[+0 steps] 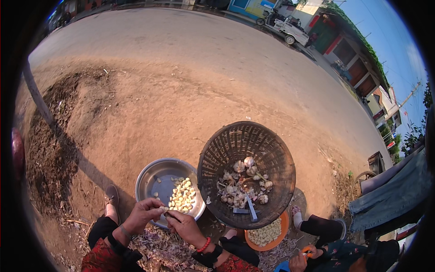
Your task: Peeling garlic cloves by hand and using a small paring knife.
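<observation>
Both hands' fingers, left hand (144, 214) and right hand (183, 225), pinch one garlic clove (164, 209) over the steel bowl (152, 174).

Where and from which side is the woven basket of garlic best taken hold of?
Grip the woven basket by its thick rolled rim at the bare far edge, one hand on each side, reaching from above. It sits tilted on the metal bowl and orange bowl, so lift level.

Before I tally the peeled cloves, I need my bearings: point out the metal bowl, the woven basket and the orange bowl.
metal bowl (154, 174): head view, bare inner wall at left.
woven basket (244, 138): head view, upper inner wall.
orange bowl (285, 222): head view, right rim.
</observation>
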{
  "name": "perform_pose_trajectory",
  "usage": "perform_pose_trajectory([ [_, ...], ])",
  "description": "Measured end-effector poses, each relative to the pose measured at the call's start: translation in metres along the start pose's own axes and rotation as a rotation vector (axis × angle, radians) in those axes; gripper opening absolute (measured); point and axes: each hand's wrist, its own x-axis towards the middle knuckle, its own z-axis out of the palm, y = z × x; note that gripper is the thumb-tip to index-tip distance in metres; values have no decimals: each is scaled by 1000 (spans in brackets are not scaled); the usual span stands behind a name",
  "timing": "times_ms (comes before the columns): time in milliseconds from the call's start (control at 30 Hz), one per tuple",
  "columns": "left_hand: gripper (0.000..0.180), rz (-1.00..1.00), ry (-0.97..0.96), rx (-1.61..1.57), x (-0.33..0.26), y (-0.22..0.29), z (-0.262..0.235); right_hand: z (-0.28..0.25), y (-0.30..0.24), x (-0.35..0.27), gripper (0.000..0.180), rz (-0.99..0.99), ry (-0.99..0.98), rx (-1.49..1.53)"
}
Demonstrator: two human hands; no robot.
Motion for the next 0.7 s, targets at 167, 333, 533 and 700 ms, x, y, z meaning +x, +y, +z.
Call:
perform_pose_trajectory([
  [167, 10, -1, -30, 10, 0, -3, -2, 2, -2, -2, 22, -23, 27, -9],
  [333, 10, 35, -23, 34, -1, -9, -3, 0, -1, -2, 23, -21, -50, -103],
  [533, 11, 63, -12, 24, -5, -11, -2, 0, -1, -4, 22, -31, -61, -84],
  [700, 8, 55, -20, 16, -8, -10, -7, 5, 1, -4, 25, -33, -52, -22],
])
